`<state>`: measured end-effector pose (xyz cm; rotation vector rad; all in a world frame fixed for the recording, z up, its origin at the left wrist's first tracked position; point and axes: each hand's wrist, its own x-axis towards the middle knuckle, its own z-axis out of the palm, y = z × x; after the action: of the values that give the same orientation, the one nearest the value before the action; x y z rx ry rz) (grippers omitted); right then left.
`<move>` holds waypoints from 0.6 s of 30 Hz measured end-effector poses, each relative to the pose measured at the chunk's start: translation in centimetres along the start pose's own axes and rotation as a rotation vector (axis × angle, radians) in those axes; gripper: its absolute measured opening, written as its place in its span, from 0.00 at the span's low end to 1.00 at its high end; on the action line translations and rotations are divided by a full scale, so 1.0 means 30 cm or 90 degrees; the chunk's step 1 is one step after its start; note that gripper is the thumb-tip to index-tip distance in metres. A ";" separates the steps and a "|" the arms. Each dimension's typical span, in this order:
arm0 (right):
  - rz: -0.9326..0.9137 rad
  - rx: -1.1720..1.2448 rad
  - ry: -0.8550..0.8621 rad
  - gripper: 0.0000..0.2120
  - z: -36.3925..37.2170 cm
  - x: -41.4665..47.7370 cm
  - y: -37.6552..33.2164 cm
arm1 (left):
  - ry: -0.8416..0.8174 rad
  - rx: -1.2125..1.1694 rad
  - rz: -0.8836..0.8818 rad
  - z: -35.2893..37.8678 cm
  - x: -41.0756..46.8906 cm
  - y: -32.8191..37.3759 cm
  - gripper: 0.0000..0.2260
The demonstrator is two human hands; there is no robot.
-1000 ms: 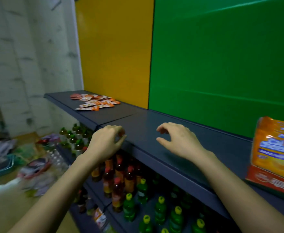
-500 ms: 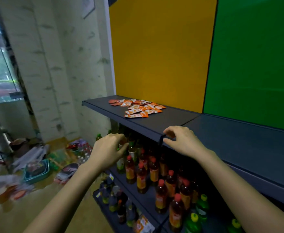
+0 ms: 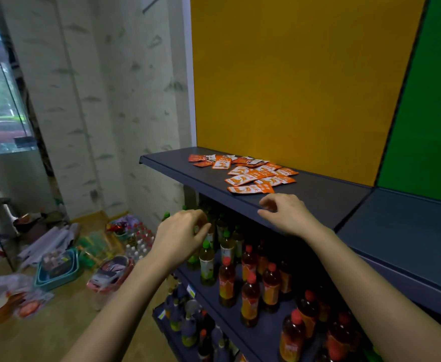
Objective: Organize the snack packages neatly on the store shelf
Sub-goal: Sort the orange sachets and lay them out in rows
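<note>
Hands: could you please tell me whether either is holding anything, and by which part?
Nothing is held. The right hand hangs loosely curled over the shelf edge, short of the packets; the left hand, lower, is empty too.

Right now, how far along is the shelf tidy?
Done: nothing visible; the snack packets lie scattered and overlapping on the shelf. In hand: nothing; the right hand hovers at the shelf edge near the nearest packet, the left hand lower, both empty. Left: gathering and lining up every packet.
</note>
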<state>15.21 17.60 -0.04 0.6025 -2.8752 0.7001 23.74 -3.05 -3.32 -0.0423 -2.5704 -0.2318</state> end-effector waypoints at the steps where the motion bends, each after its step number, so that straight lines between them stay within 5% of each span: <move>1: 0.014 -0.002 -0.003 0.16 0.019 0.040 -0.005 | -0.001 0.001 0.003 0.016 0.036 -0.021 0.12; 18: 0.238 -0.130 0.116 0.24 0.164 0.449 0.001 | -0.068 -0.124 0.071 0.384 0.718 -0.255 0.13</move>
<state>2.77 10.62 -1.62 -0.0279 -2.8596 0.4619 -1.15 -8.96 -2.66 -0.2769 -2.6328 -0.4466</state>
